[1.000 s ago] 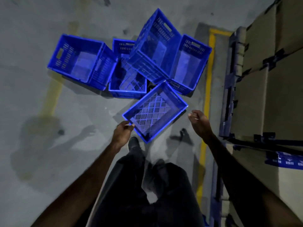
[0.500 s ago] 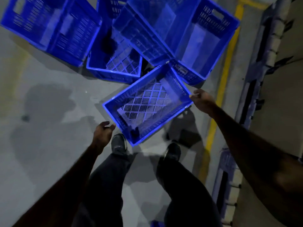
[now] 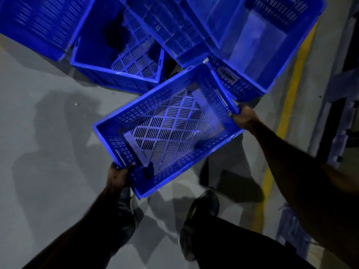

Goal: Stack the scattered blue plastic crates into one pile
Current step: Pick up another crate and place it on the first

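Crate (image 3: 167,133): rectangular, slotted blue plastic

Your left hand (image 3: 118,176) curls over the nearest crate's (image 3: 167,131) near short rim; your right hand (image 3: 243,117) seems to grip its far one, both arms outstretched.

Single head-worn wide-angle view, aimed steeply down and slightly forward at the concrete floor (image 3: 48,152). Both forearms and the shoes are framed from directly above, close in. The crate cluster (image 3: 167,133) is cut off by the top edge; a yellow floor line (image 3: 289,105) is seen at right.
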A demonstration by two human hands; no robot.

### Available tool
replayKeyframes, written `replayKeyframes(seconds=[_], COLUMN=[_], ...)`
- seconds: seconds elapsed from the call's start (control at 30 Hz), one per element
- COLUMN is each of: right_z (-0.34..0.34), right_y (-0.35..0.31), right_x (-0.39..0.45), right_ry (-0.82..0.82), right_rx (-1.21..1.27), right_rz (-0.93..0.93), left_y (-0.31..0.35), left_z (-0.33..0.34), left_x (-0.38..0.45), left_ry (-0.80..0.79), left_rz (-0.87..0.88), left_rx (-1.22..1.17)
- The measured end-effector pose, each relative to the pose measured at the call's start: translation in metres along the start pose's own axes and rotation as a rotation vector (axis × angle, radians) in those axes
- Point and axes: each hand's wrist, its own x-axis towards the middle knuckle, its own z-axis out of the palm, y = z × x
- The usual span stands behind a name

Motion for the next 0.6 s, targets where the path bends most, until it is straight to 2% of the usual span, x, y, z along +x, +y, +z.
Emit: replayKeyframes(seconds=[0.17,0.3,0.4,0.5,0.6], right_z=[0.018,0.005,-0.019,-0.05,-0.091], right_y=[0.017,0.026,0.037,0.044,0.045], right_x=[0.011,-0.022,-0.073,-0.134,-0.207], right_ry=[0.079,0.013,-0.056,-0.119,-0.1], right_rx=[-0.02,-0.066,-0.042,-0.028,0.075], right_rz=[-0.059,-0.009,0.023,0.079,0.144], left_y=[-0.029,-0.018,-0.022,0.054,0.127], left_z=[-0.009,-0.029,-0.063,-0.073,-0.08], left_x=[0.024,0.011,-0.001,-0.076,-0.142], left_ry=[0.044,0.049,-0.034,-0.048,-0.09], left_rz=[0.063,0.065,0.07,0.036,0.028], left_rx=[0.099,0.145,0.201,0.232,0.259])
